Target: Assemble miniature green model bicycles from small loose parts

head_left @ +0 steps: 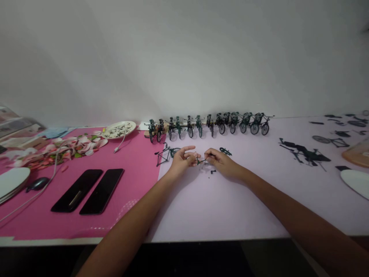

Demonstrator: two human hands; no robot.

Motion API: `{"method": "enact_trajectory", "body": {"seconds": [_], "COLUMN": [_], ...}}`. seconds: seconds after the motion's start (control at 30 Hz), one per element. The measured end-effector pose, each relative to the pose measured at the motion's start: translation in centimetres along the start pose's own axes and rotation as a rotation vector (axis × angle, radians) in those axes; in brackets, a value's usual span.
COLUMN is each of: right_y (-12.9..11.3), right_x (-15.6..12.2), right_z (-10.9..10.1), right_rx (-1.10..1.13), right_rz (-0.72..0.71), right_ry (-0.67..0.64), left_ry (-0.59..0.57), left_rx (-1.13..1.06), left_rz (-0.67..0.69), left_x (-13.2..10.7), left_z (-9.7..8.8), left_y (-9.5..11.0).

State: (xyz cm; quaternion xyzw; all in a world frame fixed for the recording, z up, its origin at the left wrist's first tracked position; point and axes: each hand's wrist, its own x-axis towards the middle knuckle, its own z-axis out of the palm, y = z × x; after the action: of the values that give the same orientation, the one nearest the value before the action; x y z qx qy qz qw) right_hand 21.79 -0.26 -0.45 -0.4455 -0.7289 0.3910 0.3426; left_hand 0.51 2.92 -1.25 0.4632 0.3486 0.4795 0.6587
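Observation:
My left hand (183, 161) pinches a small dark green miniature bicycle part (199, 162) between thumb and fingers; its exact kind is too small to tell. Close by on the right, my right hand (221, 163) is closed in a pinch at the thin dark end of that part. A miniature bicycle frame (163, 156) with a wheel lies just left of my left hand, partly hidden by it. Behind my right hand rests another dark green piece (225, 151). Tiny black bits (213, 172) lie on the table below the fingers.
A row of miniature bicycles (198, 126) stands along the wall. Loose bicycle parts (309, 154) are spread at right, near a white plate (356, 182). To the left are two phones (100, 191), artificial petals (83, 145), a plate of small pieces (132, 126) and a cable (52, 175).

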Motion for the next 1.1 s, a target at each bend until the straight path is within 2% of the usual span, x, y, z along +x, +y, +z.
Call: {"method": "enact_trajectory", "body": {"seconds": [0.17, 0.43, 0.8, 1.1], "right_y": [0.0, -1.0, 1.0, 1.3], "right_x": [-0.1, -0.5, 0.5, 0.7], "right_z": [-0.1, 0.0, 0.0, 0.0], "right_rx": [-0.038, -0.102, 0.128, 0.118], "right_rz": [0.046, 0.030, 0.068, 0.067], "right_ry": [0.002, 0.004, 0.000, 0.031], "left_ry": [-0.004, 0.008, -0.029, -0.035], "left_rx": [0.028, 0.038, 0.130, 0.206], "left_rz": [0.015, 0.035, 0.160, 0.221], "left_x": [-0.1, 0.0, -0.5, -0.9], "left_z": [-0.1, -0.1, 0.4, 0.8], "left_y": [0.0, -0.1, 0.3, 0.4]}}
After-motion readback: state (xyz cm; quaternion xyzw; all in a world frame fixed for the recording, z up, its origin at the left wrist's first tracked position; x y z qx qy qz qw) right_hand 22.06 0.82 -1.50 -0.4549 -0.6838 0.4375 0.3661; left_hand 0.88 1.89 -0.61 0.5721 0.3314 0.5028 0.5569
